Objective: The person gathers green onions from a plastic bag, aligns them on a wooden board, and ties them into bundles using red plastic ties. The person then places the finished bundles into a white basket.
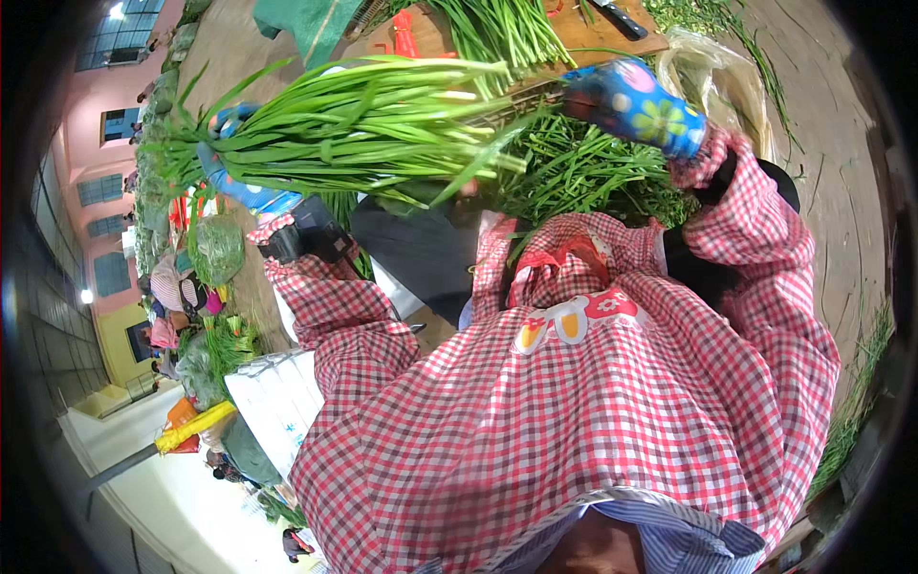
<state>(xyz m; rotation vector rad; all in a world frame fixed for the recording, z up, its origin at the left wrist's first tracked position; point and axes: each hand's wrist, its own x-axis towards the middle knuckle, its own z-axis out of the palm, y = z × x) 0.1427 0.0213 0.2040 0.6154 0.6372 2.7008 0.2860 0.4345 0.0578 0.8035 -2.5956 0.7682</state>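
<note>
My left hand (247, 168), in a blue glove, grips a large bunch of green leafy stalks, likely garlic chives (358, 129), near its leafy end. The pale cut ends point right. My right hand (624, 104), in a blue glove with flower print, is at the upper right, beyond the bunch's pale ends; its fingers are blurred and dark, so their hold cannot be told. Under it lies a heap of loose green leaves (581, 168) close to my lap. More stalks (495, 32) rest on a wooden board (595, 32) beyond.
A knife (624, 21) with a black handle and red ties (404, 36) lie on the board. A clear plastic bag (717, 79) is at the right, a green sack (308, 25) at the top. People (168, 287) sit at the left among bundled greens (219, 247) and a white box (276, 394).
</note>
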